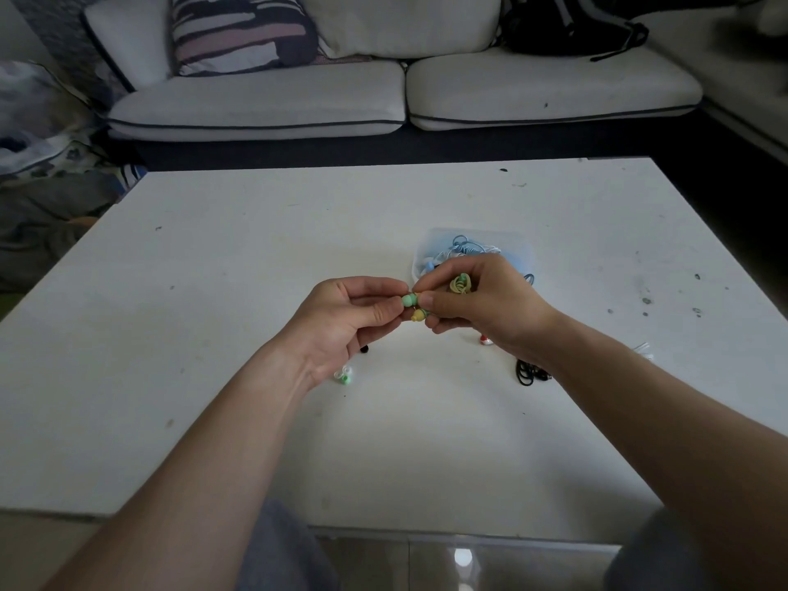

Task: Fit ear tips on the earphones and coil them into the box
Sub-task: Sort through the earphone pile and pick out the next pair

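In the head view the left hand (354,319) pinches a green ear tip (409,299), and the right hand (479,307) grips the yellow-green earphones (460,284) with the cable bunched in its fingers. The two hands meet above the worktop (256,249), and the tip's axis runs sideways toward the right hand. The clear box (521,254) lies just behind the right hand, so this hand is the nearer one to it.

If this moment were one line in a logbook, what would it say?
phase: fitting | left hand: pinches green ear tip | right hand: holds yellow earphones | box: behind hands, blue earphones inside
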Action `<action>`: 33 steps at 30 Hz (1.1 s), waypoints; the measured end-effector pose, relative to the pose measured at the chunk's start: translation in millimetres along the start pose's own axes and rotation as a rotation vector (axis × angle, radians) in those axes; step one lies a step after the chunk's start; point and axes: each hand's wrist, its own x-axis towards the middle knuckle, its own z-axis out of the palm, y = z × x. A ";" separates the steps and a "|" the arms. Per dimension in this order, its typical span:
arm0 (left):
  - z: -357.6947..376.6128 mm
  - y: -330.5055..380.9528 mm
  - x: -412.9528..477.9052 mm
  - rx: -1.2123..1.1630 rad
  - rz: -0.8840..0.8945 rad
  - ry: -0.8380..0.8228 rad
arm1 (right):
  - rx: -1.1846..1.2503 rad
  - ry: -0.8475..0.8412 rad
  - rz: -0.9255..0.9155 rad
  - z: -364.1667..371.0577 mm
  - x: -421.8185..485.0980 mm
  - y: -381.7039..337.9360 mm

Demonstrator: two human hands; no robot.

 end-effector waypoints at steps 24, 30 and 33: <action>1.4 0.8 0.3 0.024 0.012 -0.016 | 0.176 -0.068 0.141 -4.6 4.1 5.7; -0.3 1.1 1.4 0.025 0.018 -0.014 | 0.105 -0.024 0.092 -3.9 4.9 5.6; 0.0 0.6 1.3 0.031 0.023 -0.010 | 0.099 -0.015 0.083 -3.0 4.8 5.0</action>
